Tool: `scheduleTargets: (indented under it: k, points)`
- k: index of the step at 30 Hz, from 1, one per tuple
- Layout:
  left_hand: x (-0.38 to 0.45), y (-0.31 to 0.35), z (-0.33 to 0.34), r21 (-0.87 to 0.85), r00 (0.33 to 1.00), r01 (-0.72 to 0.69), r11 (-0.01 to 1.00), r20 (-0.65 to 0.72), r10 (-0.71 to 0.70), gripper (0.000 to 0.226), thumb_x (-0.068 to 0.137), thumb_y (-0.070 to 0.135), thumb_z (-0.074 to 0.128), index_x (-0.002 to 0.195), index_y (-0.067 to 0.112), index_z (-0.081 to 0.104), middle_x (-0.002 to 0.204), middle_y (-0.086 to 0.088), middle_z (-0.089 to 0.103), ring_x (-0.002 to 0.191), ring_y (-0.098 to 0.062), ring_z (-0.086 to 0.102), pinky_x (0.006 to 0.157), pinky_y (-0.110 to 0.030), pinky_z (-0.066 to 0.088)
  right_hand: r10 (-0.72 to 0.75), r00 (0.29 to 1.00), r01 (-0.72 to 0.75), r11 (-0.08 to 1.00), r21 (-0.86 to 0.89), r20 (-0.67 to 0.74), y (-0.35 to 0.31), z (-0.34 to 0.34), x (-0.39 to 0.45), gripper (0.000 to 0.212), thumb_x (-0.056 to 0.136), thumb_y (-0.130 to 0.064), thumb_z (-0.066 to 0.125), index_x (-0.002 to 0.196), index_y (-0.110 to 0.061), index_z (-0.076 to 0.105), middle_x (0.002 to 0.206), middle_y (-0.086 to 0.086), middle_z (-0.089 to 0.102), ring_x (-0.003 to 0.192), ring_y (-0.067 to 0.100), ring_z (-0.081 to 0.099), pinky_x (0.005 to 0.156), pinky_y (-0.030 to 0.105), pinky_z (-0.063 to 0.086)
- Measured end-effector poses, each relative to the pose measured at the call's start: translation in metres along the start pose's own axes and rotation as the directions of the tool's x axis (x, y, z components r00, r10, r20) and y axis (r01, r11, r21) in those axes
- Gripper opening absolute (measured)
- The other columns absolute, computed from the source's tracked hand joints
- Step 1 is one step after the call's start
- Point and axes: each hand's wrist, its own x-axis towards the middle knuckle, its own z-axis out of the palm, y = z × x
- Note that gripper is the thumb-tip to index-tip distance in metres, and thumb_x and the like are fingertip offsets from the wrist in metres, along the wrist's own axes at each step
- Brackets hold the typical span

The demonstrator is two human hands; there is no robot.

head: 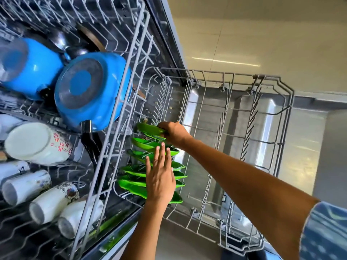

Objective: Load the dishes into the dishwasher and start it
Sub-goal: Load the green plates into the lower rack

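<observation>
Mugs [40, 196], white with floral print, lie on their sides in the upper rack [112, 117] at lower left of frame. Above them, 2 blue pots [90, 91] sit upside down in the same rack; a black handle [92, 141] points down from the nearer pot. Lower rack [262, 139] is pulled out at centre and right of frame, over the open dishwasher door [308, 147].

Green plates [135, 173]: a row stands on edge in the tines at the left end of the lower rack, just right of the upper rack's edge. Exact count not readable; hands cover part of the row.

Left hand [160, 182]: flat, fingers straight and together, over the middle of the row, holding nothing; contact with the plates cannot be told.

Right hand [173, 133]: fingers curled round the rim of the top green plate [150, 128] at the far end of the row. Blue patterned sleeve [326, 233] at lower right of frame.
</observation>
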Motion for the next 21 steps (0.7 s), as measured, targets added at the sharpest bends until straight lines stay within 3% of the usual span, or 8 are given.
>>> scheduleTargets:
  k: [5,8,13,16,19,21]
  points:
    - [-0.002,-0.003,0.001,-0.008,1.0,-0.017,1.0,-0.003,0.017,0.076,0.072,0.014,0.075,0.14,0.006,0.043,0.151,-0.011,0.032,0.139,-0.026,0.031,0.109,-0.055,0.028,0.024,0.992,-0.015,0.997,-0.074,0.123,0.0,0.008,-0.002,0.05,0.088,-0.001,0.048,0.135,-0.016,0.048,0.12,0.021,0.06,0.109,0.034,0.057,0.088,0.033,0.044]
    - [-0.002,-0.004,0.0,-0.021,1.0,-0.006,1.0,0.024,0.006,0.075,0.081,0.017,0.067,0.147,0.01,0.03,0.157,-0.008,0.017,0.144,-0.022,0.017,0.115,-0.048,0.013,0.052,0.994,-0.042,0.993,-0.111,0.096,0.008,0.004,-0.011,0.045,0.086,-0.003,0.051,0.129,-0.017,0.053,0.111,0.021,0.062,0.102,0.035,0.06,0.083,0.034,0.047]
    - [-0.001,0.0,-0.009,-0.064,0.999,0.021,0.998,0.03,-0.019,0.061,0.099,0.023,0.038,0.152,0.012,0.009,0.158,-0.005,-0.009,0.145,-0.018,-0.01,0.115,-0.036,-0.01,0.126,0.992,-0.129,0.983,-0.132,-0.029,0.02,-0.008,-0.049,0.048,0.086,-0.003,0.05,0.13,-0.021,0.053,0.123,0.015,0.059,0.109,0.034,0.057,0.087,0.037,0.046]
    - [-0.005,0.009,-0.022,-0.179,0.999,0.027,0.984,-0.019,-0.031,0.052,0.099,0.019,0.039,0.148,0.008,0.027,0.158,-0.01,0.005,0.146,-0.021,0.0,0.116,-0.035,-0.004,0.122,0.98,-0.135,0.988,-0.074,-0.156,0.027,-0.007,-0.081,0.038,0.086,-0.005,0.048,0.12,-0.019,0.06,0.119,0.01,0.063,0.107,0.031,0.059,0.084,0.037,0.049]
    - [-0.023,0.021,-0.036,-0.265,0.99,-0.022,0.964,-0.139,-0.015,0.043,0.096,0.014,0.047,0.137,0.005,0.046,0.153,-0.013,0.027,0.144,-0.027,0.02,0.116,-0.038,0.01,0.054,0.971,-0.071,0.995,-0.064,-0.234,0.027,-0.008,-0.127,0.03,0.086,-0.008,0.05,0.111,-0.015,0.064,0.111,0.008,0.067,0.097,0.032,0.063,0.077,0.04,0.052]
    - [-0.044,0.03,-0.048,-0.3,0.974,-0.068,0.951,-0.226,-0.002,0.042,0.095,0.019,0.041,0.133,0.004,0.052,0.148,-0.014,0.037,0.14,-0.029,0.03,0.115,-0.038,0.015,-0.002,0.959,-0.027,0.995,-0.099,-0.282,0.023,-0.01,-0.162,0.026,0.089,-0.012,0.051,0.11,-0.015,0.065,0.109,0.007,0.067,0.093,0.032,0.065,0.073,0.042,0.054]
